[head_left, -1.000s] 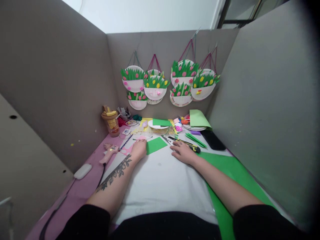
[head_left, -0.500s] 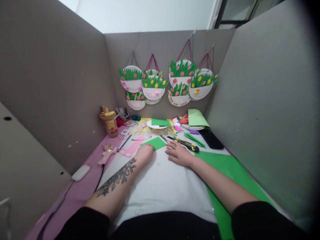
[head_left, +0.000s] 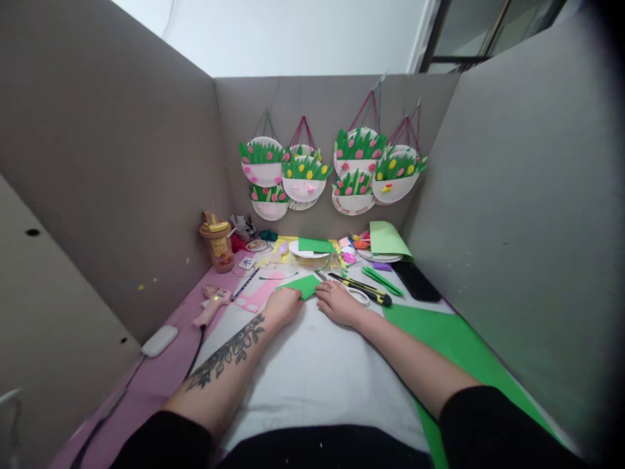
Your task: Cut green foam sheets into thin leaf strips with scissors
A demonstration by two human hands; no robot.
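A small piece of green paper (head_left: 303, 285) lies between my hands on the white work surface. My left hand (head_left: 286, 305) is closed on its near left edge, the fingertips curled and partly hidden. At the right edge, my right hand (head_left: 338, 303) has its fingers drawn together on the paper; its thumb is hard to see. Just beyond the right hand are yellow-and-black cutter knives (head_left: 371, 290) and scissors with a white handle (head_left: 360, 297). Pink paper with cut-outs (head_left: 261, 293) lies left of the green piece.
A pink glue gun (head_left: 215, 306) and a lidded cup (head_left: 219, 247) stand left. Right are folded green strips (head_left: 382, 281), a black phone (head_left: 416, 281) and a large green sheet (head_left: 449, 335). Paper plates (head_left: 310, 249) lie behind; plate flower baskets (head_left: 303, 187) hang on the back partition.
My right hand has moved left onto the green paper's right edge, its fingers now closer together. The left hand stays on the paper. The camera view has tilted slightly upward.
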